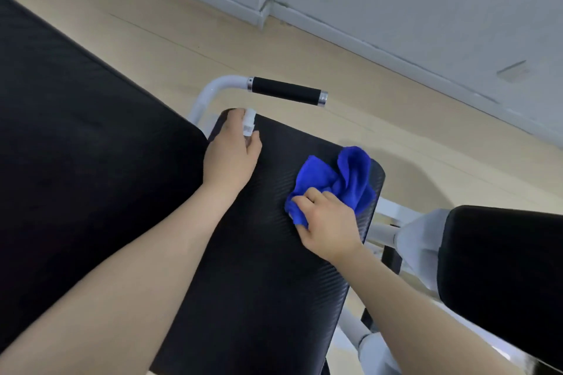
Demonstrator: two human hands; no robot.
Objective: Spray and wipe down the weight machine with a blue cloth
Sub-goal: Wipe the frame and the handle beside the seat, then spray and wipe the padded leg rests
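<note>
Head view, looking down: a black padded seat [253, 253] of the weight machine runs away from the viewer toward a black-gripped handle [286, 91]. Bare forearms reach over it. The right hand [326, 222] clutches a bunched blue cloth [338, 176] against the seat's far right corner. The left hand [231, 155], at the far left corner, grasps a small white spray bottle [249, 122]. Unwiped seat probably lies left of and nearer than the cloth.
</note>
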